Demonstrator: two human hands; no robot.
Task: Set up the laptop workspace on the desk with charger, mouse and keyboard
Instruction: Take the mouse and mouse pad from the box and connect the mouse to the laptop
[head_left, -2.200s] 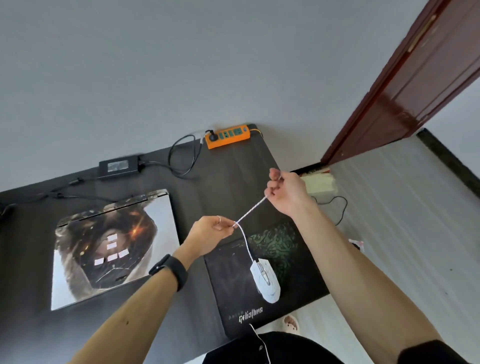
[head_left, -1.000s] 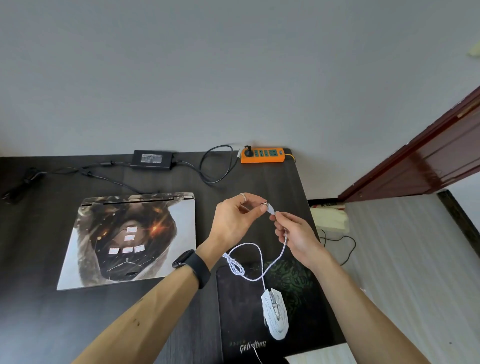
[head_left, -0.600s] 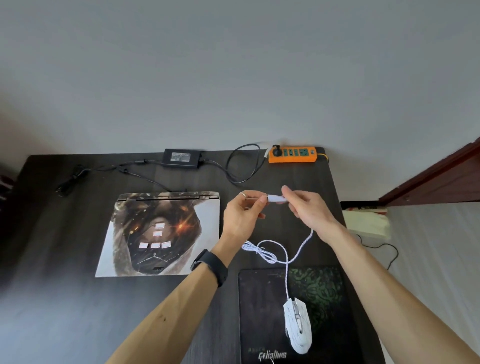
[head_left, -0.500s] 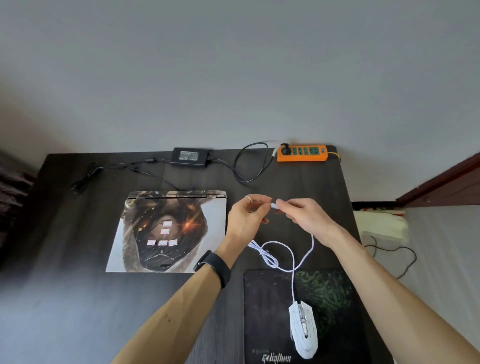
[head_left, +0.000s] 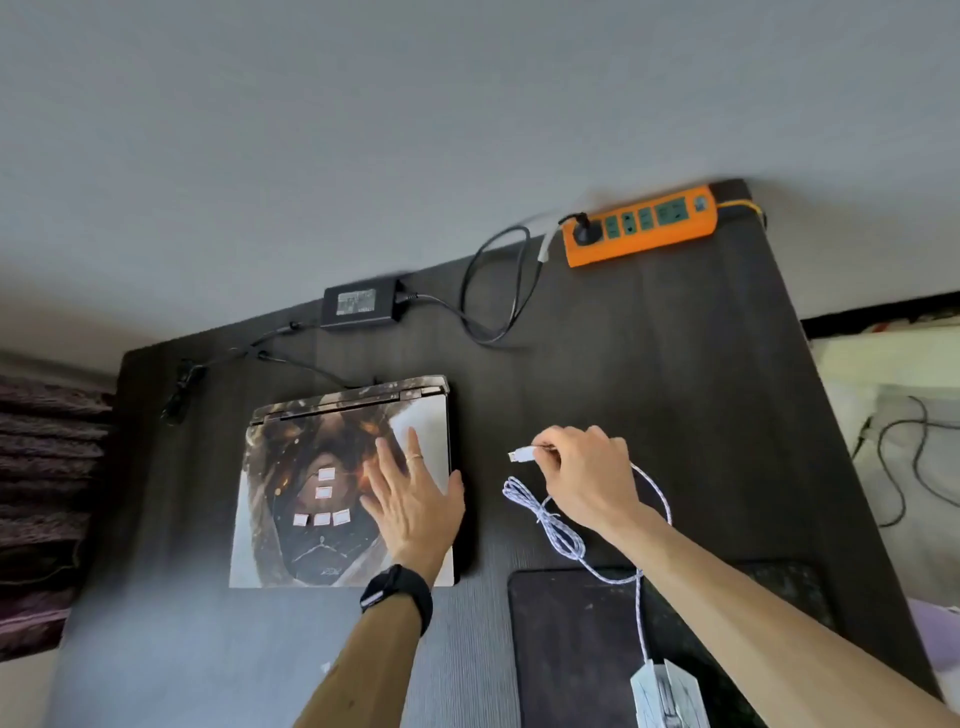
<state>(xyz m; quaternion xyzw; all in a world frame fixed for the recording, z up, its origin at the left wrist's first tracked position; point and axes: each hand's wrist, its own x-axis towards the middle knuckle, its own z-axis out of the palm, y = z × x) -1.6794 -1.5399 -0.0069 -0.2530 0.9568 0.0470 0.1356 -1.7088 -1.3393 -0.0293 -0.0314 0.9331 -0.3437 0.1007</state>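
A closed laptop (head_left: 311, 467) with a printed lid lies on the dark desk (head_left: 649, 364). My left hand (head_left: 410, 499) rests flat on the lid's right side, fingers spread. My right hand (head_left: 587, 473) pinches the white USB plug (head_left: 521, 454) of the mouse cable (head_left: 561, 530), the plug pointing left toward the laptop's right edge. The white mouse (head_left: 667, 696) sits on the black mouse pad (head_left: 566, 639) at the bottom. The black charger brick (head_left: 358, 304) lies at the back, its lead plugged into the orange power strip (head_left: 641, 223). No keyboard is in view.
The charger's thin lead (head_left: 275, 356) runs along the back to the laptop's rear. A dark knitted fabric (head_left: 47, 467) lies left of the desk. Right of the desk are a pale surface and loose black wires (head_left: 904, 467).
My left hand let go of the cable and moved left onto the laptop lid. My right hand now holds the USB plug alone. The view shifted toward the laptop.
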